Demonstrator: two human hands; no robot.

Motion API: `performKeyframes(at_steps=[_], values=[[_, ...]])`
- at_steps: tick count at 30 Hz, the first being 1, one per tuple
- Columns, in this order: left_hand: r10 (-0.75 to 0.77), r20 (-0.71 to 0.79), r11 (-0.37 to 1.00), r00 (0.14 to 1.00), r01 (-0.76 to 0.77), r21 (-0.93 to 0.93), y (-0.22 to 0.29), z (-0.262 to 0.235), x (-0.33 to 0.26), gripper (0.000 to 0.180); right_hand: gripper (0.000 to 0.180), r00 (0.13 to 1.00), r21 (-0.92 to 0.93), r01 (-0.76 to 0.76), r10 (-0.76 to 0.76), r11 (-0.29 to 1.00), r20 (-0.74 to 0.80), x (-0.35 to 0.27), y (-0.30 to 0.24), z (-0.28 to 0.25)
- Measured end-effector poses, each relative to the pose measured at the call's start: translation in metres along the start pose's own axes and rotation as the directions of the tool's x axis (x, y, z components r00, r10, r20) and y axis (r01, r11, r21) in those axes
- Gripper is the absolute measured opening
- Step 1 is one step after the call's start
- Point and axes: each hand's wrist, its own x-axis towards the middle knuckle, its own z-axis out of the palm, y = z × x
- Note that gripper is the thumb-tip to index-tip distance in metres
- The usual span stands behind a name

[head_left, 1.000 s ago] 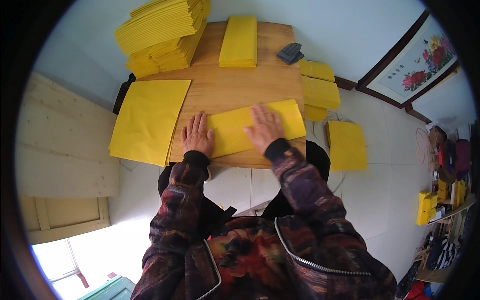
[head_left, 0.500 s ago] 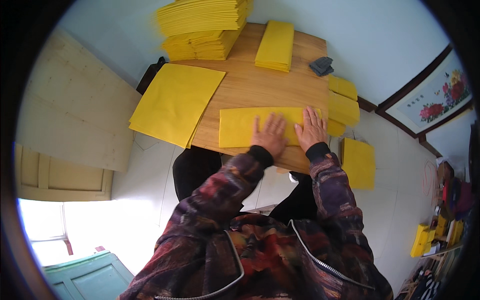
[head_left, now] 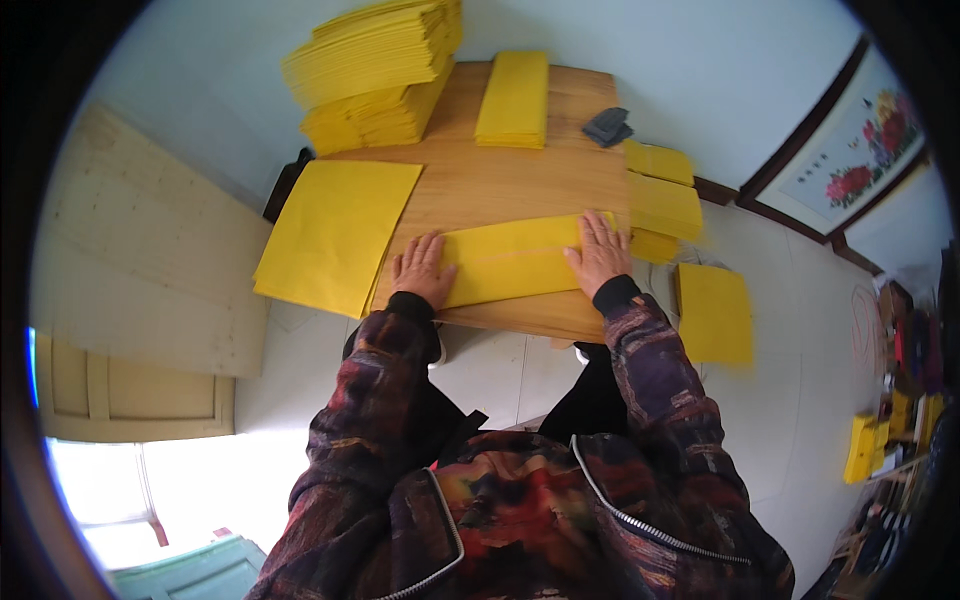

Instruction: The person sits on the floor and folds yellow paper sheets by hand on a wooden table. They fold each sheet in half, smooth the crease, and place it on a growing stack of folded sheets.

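Paper strip (head_left: 515, 262), yellow, folded flat w/ lengthwise crease, lies along near edge of wooden tabletop (head_left: 500, 185). Left hand (head_left: 422, 268) & right hand (head_left: 598, 252) well apart, fingers spread, palms pressed on its ends. Unfolded yellow sheet (head_left: 335, 232) overhangs left.

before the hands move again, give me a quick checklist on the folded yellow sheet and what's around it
1. Left hand flat on the folded yellow sheet: ok, it presses the sheet's left end.
2. Right hand flat on it: ok, at the right end.
3. Sheet fully on the wooden table: ok, near the front edge.
4. Fold crease sharp: cannot tell, too small to see.
5. Large flat yellow sheet secure: not ok, it overhangs the table's left edge.
6. Tall yellow stack tidy: not ok, its layers are offset.
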Motion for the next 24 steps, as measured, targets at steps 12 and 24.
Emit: performKeyframes(at_steps=[12,24], values=[[0.012,0.060,0.990,0.998,-0.004,-0.140,0.015,-0.023,-0.037,0.041,0.019,0.976,0.739,-0.217,0.116,0.638,0.186,-0.135,-0.037,-0.046],[0.100,0.313,0.710,0.945,0.153,-0.688,0.027,0.020,-0.085,0.029,0.021,0.889,0.915,-0.402,0.231,-0.019,0.395,-0.147,-0.058,0.002]])
